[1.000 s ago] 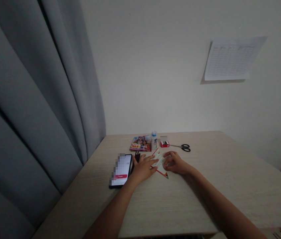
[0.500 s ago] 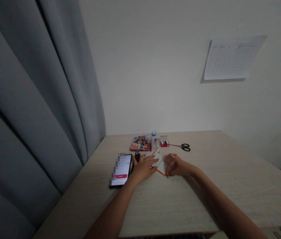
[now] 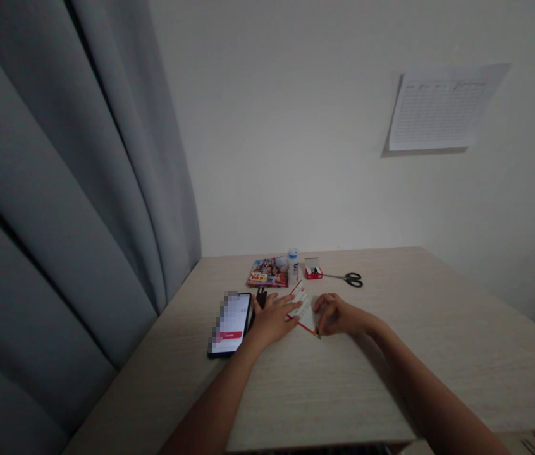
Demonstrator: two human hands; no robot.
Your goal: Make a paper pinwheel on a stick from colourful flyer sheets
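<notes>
A white card [image 3: 303,308] with red edges and printed lines lies on the table between my hands. My left hand [image 3: 273,321] rests on its left part with the fingers spread, pressing it flat. My right hand [image 3: 336,315] is at the card's right side, thumb and fingers closed in a pinch close to its lower right corner. Whatever is between those fingertips is hidden. A tiny orange and dark thing [image 3: 317,333] shows at that corner, too small to name. Just left of my left hand lies a phone [image 3: 230,328] with its screen lit.
Behind my hands are a colourful booklet [image 3: 268,272], a small clear bottle [image 3: 293,265] with a blue cap, an opened red box [image 3: 313,272] and black-handled scissors [image 3: 353,279]. A black object [image 3: 261,296] lies beside the phone. A grey curtain [image 3: 82,189] borders the table's left side.
My right hand's fingers have shifted very slightly at the card's corner. My left hand and the card have stayed in place.
</notes>
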